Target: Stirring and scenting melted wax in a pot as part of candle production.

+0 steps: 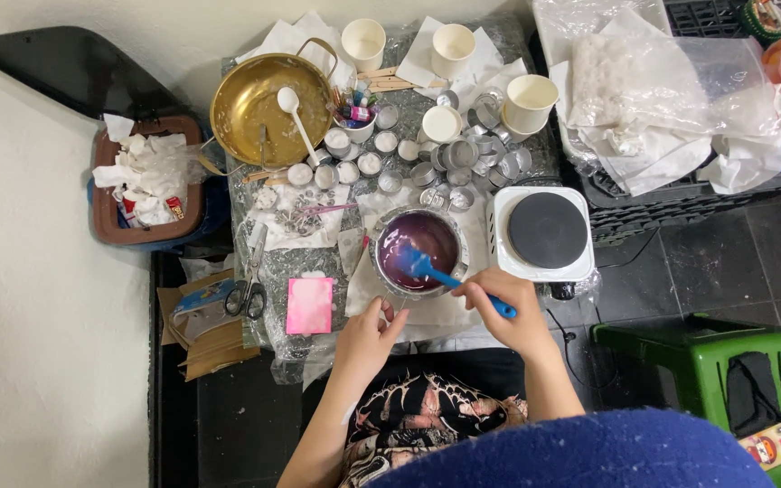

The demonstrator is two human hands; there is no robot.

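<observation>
The blue silicone spatula (449, 277) lies slanted across the near rim of the small round metal pot (416, 249), its long axis running from the blade, up-left in purple melted liquid, down-right to the handle clenched in the right hand (502, 309). The left hand (365, 336) pinches the pot's near edge. Beyond, a brass two-handled pan (259, 99) holds a white spoon (296, 117), and small tins (357, 164) hold white wax.

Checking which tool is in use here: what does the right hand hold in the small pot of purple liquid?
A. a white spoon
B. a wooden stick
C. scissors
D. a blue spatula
D: the right hand grips a blue spatula whose blade dips into the purple pot; the white spoon lies in the gold pan.
</observation>
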